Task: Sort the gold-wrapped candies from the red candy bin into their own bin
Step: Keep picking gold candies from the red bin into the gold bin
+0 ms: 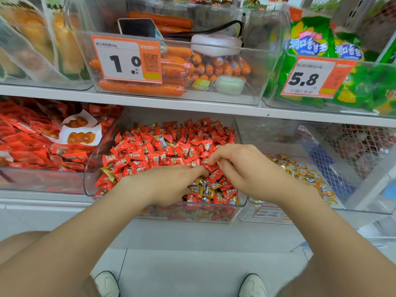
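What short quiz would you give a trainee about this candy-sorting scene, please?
1. True or false: the left hand and the right hand are both in the red candy bin.
2. The gold candy bin stands where from the red one? A left, B right, C above.
3. Fill in: the orange price tag on the sausage bin reads ___.
Key: 1 true; 2 B; 3 1.0.

Left forearm [85, 221], right forearm [321, 221] bare. Left shoe [107, 285], right shoe [252, 286] white, rounded toes.
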### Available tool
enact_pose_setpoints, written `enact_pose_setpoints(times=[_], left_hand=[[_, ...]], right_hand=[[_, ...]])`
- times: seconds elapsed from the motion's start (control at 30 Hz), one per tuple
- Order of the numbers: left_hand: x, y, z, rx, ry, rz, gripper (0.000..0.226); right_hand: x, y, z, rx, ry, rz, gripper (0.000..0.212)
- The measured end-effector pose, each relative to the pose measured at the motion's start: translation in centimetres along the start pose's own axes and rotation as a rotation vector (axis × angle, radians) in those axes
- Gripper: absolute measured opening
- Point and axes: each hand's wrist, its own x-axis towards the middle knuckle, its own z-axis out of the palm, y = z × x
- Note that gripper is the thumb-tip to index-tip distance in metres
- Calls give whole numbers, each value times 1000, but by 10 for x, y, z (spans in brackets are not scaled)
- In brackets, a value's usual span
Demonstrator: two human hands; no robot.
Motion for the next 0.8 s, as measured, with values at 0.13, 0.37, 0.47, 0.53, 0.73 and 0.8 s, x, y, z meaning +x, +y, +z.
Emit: enact_pose_setpoints(times=[0.13, 0.37, 0.47, 0.53, 0.73, 0.8], left_hand=[[7, 2, -3, 28, 18, 25, 51], [1, 18, -4, 215, 156, -33, 32], [-5, 12, -2, 237, 205, -53, 28], [-8, 9, 0, 225, 208, -50, 33], [-6, 15, -2, 186, 187, -36, 32], [-4, 14, -3, 175, 175, -30, 31]], right_hand=[[2, -7, -3, -204, -78, -36, 19], [13, -10, 12, -526, -201, -84, 47], [19, -13, 21, -546, -218, -108, 46], [23, -15, 22, -526, -255, -94, 48], [26, -12, 17, -431, -402, -43, 51], [26, -13, 18, -430, -413, -61, 43]])
